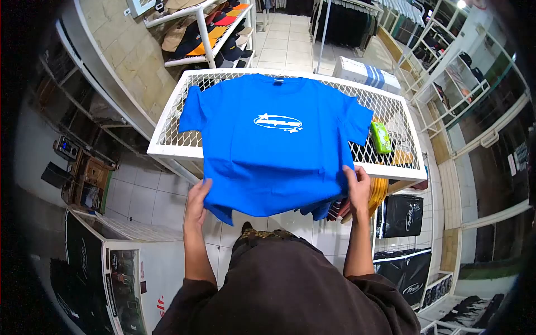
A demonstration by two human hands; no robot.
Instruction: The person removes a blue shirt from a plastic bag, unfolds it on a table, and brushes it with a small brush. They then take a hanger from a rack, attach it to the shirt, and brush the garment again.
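Observation:
A blue T-shirt (268, 151) with a white oval-and-star print lies face up, its collar at the far side and its lower part hanging over the near edge of a white mesh-topped table (173, 149). At the shirt's left side edge, my left hand (197, 200) is closed on the fabric with the thumb on top. My right hand (357, 184) pinches the right side edge, a little higher up. Both sleeves are spread on the mesh. A green packet (381, 137) lies on the table beside the right sleeve.
Behind the table's right half stands a white box with blue stripes (368, 75). A rack of caps (212, 39) is at the back left. Black packages (403, 215) sit on shelving at the right, below table height. A white cabinet (139, 279) stands at the lower left.

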